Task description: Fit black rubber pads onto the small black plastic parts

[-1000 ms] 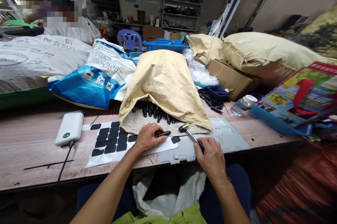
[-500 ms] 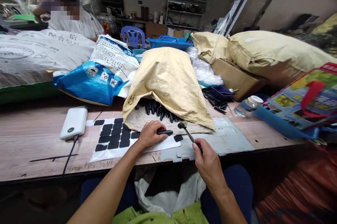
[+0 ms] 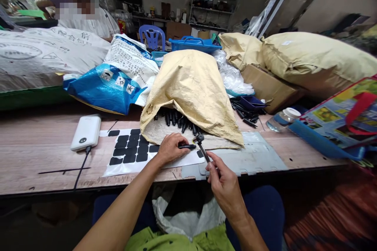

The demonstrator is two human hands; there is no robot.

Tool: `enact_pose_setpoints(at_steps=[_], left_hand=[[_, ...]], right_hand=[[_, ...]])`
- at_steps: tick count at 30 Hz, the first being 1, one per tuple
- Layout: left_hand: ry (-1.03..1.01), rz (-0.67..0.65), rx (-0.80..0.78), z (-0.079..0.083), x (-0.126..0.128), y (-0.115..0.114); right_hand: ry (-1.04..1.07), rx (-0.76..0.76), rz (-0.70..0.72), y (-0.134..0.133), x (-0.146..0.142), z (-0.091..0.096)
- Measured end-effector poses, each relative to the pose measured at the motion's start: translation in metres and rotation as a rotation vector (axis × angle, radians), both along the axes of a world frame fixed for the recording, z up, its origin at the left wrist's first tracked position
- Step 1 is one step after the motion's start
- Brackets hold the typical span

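**Two bare hands over a table, one with a black pen-shaped piece, the other with a small hammer**

Head view, with clock directions taken from the black piece and 12 pointing away from the wearer. The left hand (image 3: 172, 149) rests palm down over a white sheet (image 3: 123, 168). Its grip is closed, thumb and fingers holding one end of a black pen-shaped piece (image 3: 188, 146), which lies level, its free end pointing to 3 o'clock.

At 4 o'clock, the right hand (image 3: 223, 174) has its grip wrapped around the handle of a small hammer (image 3: 204, 152) with a metal shaft. The hammer tilts up and away, its head just beside the piece's free end at 2 o'clock; whether they touch, I cannot tell.

At 12 o'clock lies a tan sack (image 3: 191, 82), its open mouth facing the wearer and showing a cluster of similar black pieces (image 3: 176, 120). At 9 o'clock, black rounded patches (image 3: 129, 152) sit in rows on the sheet, with a white power bank (image 3: 86, 132) and its cable farther out on the wood-patterned table (image 3: 55, 137). Between 2 and 3 o'clock stands a clear jar (image 3: 281, 120) with a white lid.
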State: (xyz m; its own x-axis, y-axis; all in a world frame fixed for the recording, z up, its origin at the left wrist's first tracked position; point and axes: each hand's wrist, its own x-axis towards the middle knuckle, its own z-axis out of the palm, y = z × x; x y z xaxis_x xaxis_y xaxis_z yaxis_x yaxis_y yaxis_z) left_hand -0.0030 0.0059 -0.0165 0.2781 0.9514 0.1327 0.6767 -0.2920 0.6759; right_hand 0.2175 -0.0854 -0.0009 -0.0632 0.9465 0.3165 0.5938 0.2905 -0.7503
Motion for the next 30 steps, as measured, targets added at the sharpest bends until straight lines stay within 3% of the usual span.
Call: enact_pose_setpoints(at_steps=[9, 17, 22, 27, 30], left_hand=[[0.017, 0.001, 0.036, -0.005, -0.001, 0.001], [0.019, -0.005, 0.021, -0.003, -0.001, 0.001], [0.037, 0.005, 0.019, -0.001, 0.000, 0.000], [0.002, 0.022, 0.033, -0.003, 0.001, 0.000], [0.009, 0.029, 0.030, -0.004, 0.000, 0.000]], right_hand=[[-0.093, 0.126, 0.017, -0.001, -0.002, -0.013], [-0.073, 0.147, 0.056, -0.001, -0.012, -0.004], [-0.109, 0.134, 0.100, 0.001, -0.019, -0.011], [-0.163, 0.153, -0.014, 0.006, -0.002, -0.007], [-0.340, 0.158, -0.141, 0.014, 0.022, -0.004]])
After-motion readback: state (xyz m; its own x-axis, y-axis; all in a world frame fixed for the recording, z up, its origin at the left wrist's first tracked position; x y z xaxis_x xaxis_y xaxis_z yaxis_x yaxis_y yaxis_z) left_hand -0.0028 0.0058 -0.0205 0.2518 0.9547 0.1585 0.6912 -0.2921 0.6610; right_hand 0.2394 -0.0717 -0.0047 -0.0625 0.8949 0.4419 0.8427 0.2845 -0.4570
